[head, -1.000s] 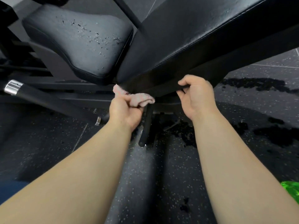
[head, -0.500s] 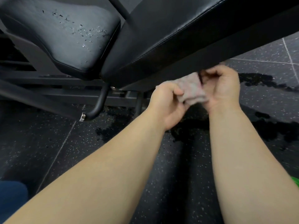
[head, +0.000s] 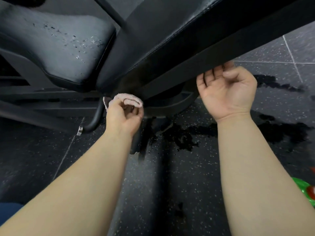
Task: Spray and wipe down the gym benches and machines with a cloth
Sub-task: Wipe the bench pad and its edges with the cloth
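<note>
Bench frame (head: 136, 143), wet patches (head: 184, 137) on floor (head: 187, 193)

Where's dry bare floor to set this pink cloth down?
Dry speckled rubber floor lies between the forearms, nearer than the dark wet puddle, and left of the left forearm. Crowded under the black padded bench: frame tubes, puddles.

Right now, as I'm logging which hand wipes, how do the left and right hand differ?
The left hand grips the pink cloth; the right hand holds nothing. The left hand holds the cloth up at the back pad's lower end; the right hand shows its palm, fingertips at that pad's edge further right. Both are bare and reach under the pad.
</note>
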Demonstrator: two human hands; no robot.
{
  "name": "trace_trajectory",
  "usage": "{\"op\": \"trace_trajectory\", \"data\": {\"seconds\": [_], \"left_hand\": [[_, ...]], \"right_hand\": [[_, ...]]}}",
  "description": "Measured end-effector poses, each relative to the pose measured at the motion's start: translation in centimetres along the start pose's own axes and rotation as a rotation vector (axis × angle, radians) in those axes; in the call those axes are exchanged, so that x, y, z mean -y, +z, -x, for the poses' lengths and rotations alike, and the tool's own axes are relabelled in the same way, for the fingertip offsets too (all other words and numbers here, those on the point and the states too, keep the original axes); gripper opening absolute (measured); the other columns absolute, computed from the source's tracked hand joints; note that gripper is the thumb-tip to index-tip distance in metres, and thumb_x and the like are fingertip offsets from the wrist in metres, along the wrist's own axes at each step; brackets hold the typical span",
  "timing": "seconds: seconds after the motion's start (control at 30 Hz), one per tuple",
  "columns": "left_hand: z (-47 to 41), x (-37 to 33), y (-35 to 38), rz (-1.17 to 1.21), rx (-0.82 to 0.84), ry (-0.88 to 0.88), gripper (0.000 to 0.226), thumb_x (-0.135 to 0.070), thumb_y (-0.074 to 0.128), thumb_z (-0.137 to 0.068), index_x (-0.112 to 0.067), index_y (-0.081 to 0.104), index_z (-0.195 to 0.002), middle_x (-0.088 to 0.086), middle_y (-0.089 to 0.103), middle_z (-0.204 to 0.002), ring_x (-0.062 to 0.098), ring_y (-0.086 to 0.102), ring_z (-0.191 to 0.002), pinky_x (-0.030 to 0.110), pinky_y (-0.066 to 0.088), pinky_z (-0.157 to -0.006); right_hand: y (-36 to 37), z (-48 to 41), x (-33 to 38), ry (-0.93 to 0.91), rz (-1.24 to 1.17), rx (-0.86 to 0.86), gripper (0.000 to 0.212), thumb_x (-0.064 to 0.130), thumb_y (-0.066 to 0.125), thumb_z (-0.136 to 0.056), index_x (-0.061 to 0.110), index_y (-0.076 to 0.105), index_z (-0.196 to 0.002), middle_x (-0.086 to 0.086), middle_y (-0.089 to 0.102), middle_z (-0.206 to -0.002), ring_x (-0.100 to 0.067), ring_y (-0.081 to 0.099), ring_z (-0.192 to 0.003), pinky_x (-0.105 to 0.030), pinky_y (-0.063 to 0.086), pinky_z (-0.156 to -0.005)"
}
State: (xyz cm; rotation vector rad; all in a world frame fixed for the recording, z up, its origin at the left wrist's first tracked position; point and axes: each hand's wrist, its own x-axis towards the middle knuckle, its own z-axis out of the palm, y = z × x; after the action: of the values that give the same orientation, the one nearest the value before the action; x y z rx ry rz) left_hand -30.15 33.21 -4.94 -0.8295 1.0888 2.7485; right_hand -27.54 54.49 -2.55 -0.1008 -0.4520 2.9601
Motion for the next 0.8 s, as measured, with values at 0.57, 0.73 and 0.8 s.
{"op": "trace_trajectory", "data": {"seconds": [0.57, 0.73, 0.8], "left_hand": [[2.4, 5.7, 4.7, 0.098, 0.406, -0.296, 0.024, -0.003, 0.054, -0.076, -0.011, 0.071, -0.061, 0.002, 0.072, -0.074, 0.015, 0.072, -0.082, 0.041, 0.045, -0.104], [1.2, 5.3, 2.5, -0.039, 0.262, -0.254, 0.038, -0.009, 0.052, -0.093, -0.015, 0.071, -0.061, 0.0, 0.072, -0.074, 0.013, 0.073, -0.08, 0.035, 0.049, -0.099], [0.9, 5.2, 1.6, -0.106, 0.208, -0.257, 0.037, -0.007, 0.049, -0.095, -0.013, 0.073, -0.067, -0.002, 0.073, -0.079, 0.009, 0.072, -0.08, 0.03, 0.053, -0.092]], "right_hand": [[0.5, -0.2, 0.4, -0.041, 0.29, -0.07, 0.019, 0.002, 0.059, -0.089, 0.02, 0.062, -0.087, 0.003, 0.071, -0.09, -0.014, 0.068, -0.094, -0.035, 0.047, -0.102], [0.7, 0.2, 1.0, -0.044, 0.457, -0.103, 0.02, 0.003, 0.06, -0.09, 0.022, 0.061, -0.083, 0.005, 0.072, -0.089, -0.011, 0.068, -0.093, -0.029, 0.05, -0.091], [0.5, 0.4, 1.4, -0.048, 0.508, -0.13, 0.018, 0.003, 0.062, -0.089, 0.021, 0.062, -0.084, 0.003, 0.071, -0.091, -0.012, 0.068, -0.092, -0.029, 0.051, -0.093]]}}
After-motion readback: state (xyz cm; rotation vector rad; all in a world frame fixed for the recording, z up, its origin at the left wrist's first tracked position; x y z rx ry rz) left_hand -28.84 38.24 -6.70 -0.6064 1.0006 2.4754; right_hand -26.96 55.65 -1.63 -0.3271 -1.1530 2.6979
